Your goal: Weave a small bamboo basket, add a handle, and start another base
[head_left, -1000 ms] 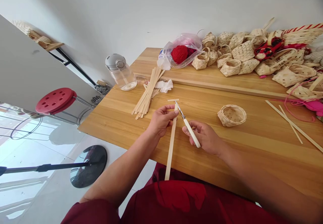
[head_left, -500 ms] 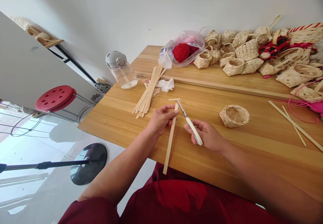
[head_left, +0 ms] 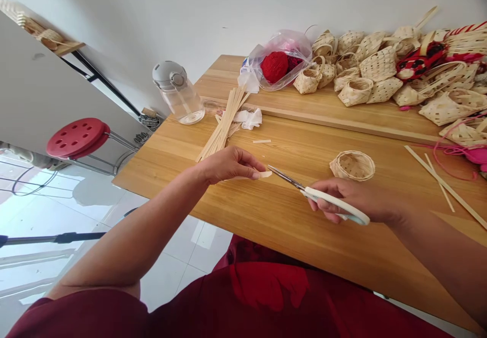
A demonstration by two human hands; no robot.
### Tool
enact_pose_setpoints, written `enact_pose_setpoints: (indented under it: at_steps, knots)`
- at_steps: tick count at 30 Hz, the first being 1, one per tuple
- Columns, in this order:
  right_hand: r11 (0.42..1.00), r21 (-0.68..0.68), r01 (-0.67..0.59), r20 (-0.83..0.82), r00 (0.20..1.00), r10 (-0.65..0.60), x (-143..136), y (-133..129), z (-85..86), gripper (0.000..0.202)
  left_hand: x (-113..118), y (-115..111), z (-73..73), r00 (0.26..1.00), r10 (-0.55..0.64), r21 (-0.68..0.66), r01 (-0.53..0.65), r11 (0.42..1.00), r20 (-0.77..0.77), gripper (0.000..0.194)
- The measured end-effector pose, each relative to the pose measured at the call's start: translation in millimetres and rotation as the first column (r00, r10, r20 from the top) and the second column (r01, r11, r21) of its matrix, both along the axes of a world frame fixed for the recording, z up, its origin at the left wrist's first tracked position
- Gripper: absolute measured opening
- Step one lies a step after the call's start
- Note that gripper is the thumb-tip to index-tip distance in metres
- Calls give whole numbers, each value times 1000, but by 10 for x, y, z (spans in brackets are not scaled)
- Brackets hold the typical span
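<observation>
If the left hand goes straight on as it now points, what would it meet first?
The left hand, with its flat pale wood-like strip, would probably meet the white-handled metal scissors, at the blades; depth is unclear, so it might miss them.

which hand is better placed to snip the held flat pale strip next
Probably the right hand: it holds the white-handled metal scissors, their tips near the flat pale strip pinched by the left hand.

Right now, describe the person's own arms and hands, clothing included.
The left hand and right hand are ungloved; no watch or bracelet shows at either wrist. The left sleeve is dark red and short, leaving the forearm bare; the right sleeve cannot be made out.
</observation>
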State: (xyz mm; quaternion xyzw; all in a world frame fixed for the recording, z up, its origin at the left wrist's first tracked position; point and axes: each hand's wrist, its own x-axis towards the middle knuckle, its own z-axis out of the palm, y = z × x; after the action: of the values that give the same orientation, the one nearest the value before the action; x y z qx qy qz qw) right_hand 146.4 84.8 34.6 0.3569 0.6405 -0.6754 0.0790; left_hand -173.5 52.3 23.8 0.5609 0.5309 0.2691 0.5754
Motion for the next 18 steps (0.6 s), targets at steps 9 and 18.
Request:
enact_pose_setpoints:
  at_steps: [9, 18]
  knots:
    - [998, -54, -21, 25, 999, 23, 22, -28, -11, 40, 98, 87, 33, 988, -149, -23, 149, 989, -31, 22]
    - [998, 18, -57, 73, 996, 55, -15, -21, 44, 44, 84, 117, 34, 987, -159, -52, 158, 986, -29, 25]
